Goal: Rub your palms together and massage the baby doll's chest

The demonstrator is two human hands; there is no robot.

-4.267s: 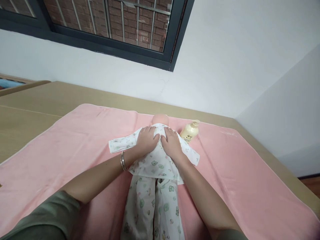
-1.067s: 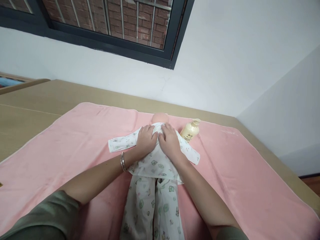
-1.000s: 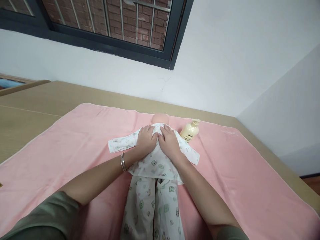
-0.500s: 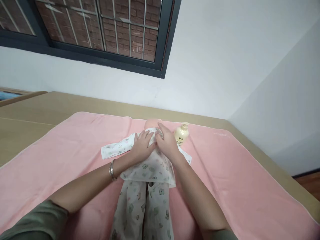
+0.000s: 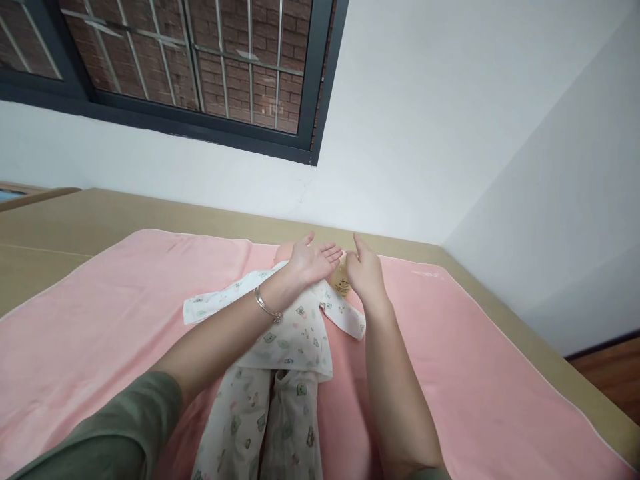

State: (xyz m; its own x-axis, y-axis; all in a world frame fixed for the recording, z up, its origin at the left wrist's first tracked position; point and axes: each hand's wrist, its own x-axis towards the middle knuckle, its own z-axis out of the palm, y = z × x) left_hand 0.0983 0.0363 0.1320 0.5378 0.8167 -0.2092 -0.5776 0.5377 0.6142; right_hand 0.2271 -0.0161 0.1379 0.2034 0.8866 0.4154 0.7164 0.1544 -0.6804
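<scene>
A baby-sized, doll-like figure lies on its back in a white printed top (image 5: 295, 333) and matching trousers (image 5: 240, 413). Its rounded peach head (image 5: 284, 252) is mostly covered by my left hand (image 5: 316, 262), which is held palm up above the chest with fingers outstretched and nothing on the palm. Just right of those fingertips stands a pale yellow pump bottle (image 5: 341, 279), partly hidden. My right hand (image 5: 366, 272) is curled at the bottle's top and right side, thumb pointing up; its fingertips and the pump head are out of sight.
A pink mat (image 5: 440, 360) lies under the figure on a tan wooden surface (image 5: 150, 207). A white wall (image 5: 390, 133) rises right behind it. Above left is a dark-framed window (image 5: 210, 130) with metal bars.
Both hands have left the figure's chest. My left hand has turned palm up, and my right hand has moved right to the bottle. The view has shifted slightly.
</scene>
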